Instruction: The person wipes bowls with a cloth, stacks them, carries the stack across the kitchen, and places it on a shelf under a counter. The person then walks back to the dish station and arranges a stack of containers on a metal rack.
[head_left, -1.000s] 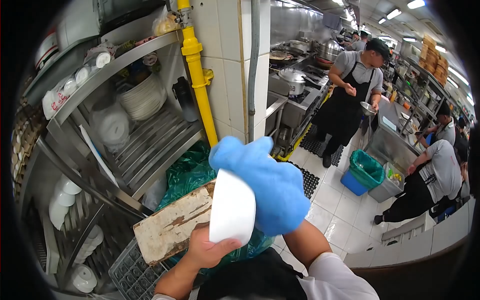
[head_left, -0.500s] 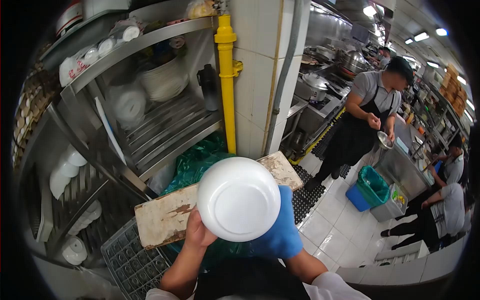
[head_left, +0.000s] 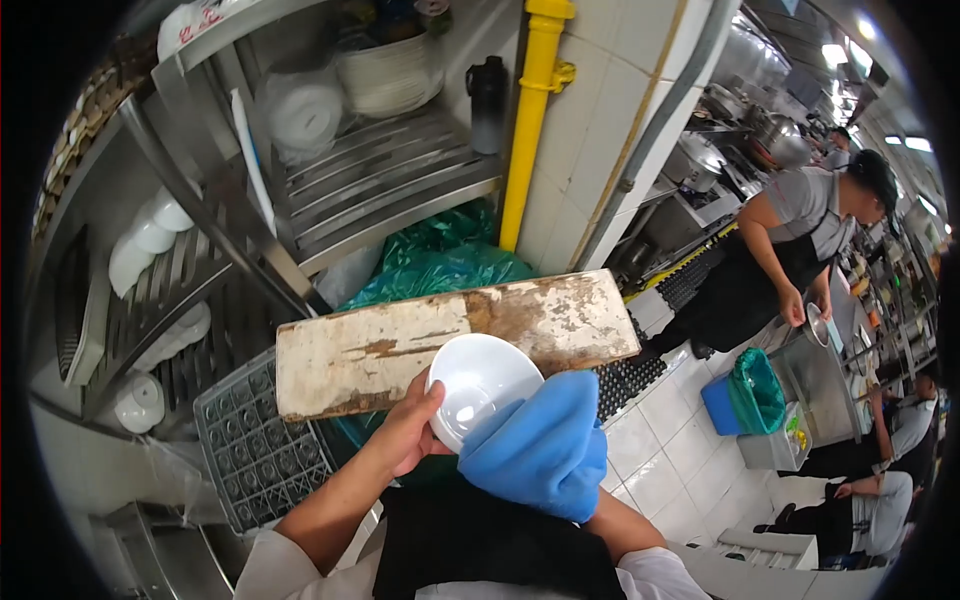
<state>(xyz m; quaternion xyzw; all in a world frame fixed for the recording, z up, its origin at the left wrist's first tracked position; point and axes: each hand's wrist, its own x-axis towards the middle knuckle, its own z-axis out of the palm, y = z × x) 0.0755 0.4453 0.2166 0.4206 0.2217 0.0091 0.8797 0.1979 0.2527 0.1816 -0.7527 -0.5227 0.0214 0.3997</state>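
My left hand [head_left: 408, 430] grips a white bowl [head_left: 478, 378] at its left rim, thumb on the edge and fingers beneath. The bowl is tilted, its glossy inside facing up towards me. A blue cloth [head_left: 545, 440] covers my right hand, whose fingers are hidden in its folds. The cloth laps over the right rim and touches the bowl's inside; my right wrist [head_left: 612, 518] shows below it. Just beyond the bowl lies a worn wooden board [head_left: 400, 345] with peeling white paint.
Slatted metal shelving [head_left: 390, 190] at left holds stacked plates [head_left: 392, 75] and white bowls [head_left: 153, 235]. A grey dish rack [head_left: 262, 450] stands below. Green plastic [head_left: 440, 265] lies behind the board, near a yellow pipe [head_left: 530, 130]. At right, a co-worker [head_left: 790, 240] stands by a blue bin [head_left: 722, 403].
The bowl has turned from showing its underside to showing its inside. The cloth has come from behind the bowl onto its right rim. My view has shifted and tilted, exposing more of the board.
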